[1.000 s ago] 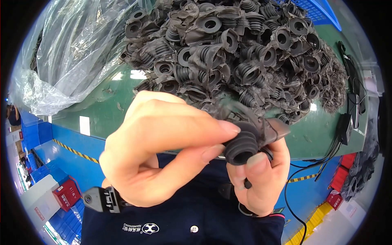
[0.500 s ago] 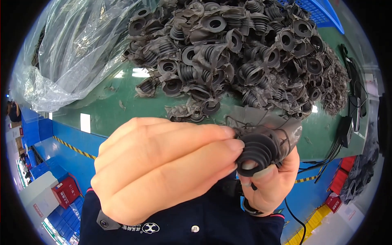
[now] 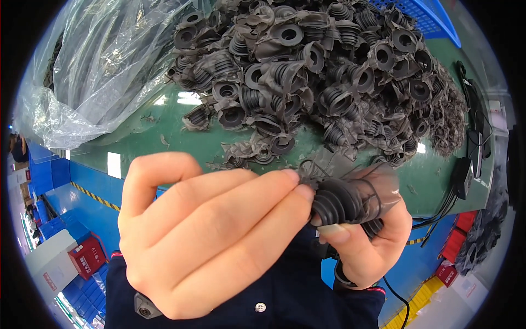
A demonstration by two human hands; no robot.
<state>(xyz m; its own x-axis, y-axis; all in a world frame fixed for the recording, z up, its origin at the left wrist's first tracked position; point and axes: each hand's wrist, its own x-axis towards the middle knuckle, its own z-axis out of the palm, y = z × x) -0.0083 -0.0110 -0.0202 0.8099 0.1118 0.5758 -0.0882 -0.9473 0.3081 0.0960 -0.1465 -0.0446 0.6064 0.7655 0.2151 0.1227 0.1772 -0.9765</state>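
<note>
Above the green table (image 3: 145, 137), left fingers (image 3: 274, 192) and right fingers (image 3: 350, 241) hold a bellows (image 3: 341, 203), axis slanting, narrow end pointing down-left.

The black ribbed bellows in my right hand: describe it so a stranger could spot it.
Start at the green table with its big heap of dark ribbed parts. Below that heap in the picture, by the left hand, is the black ribbed bellows. Thin film shows at its side; unlike its piled neighbours, it is held in the right hand.
</note>
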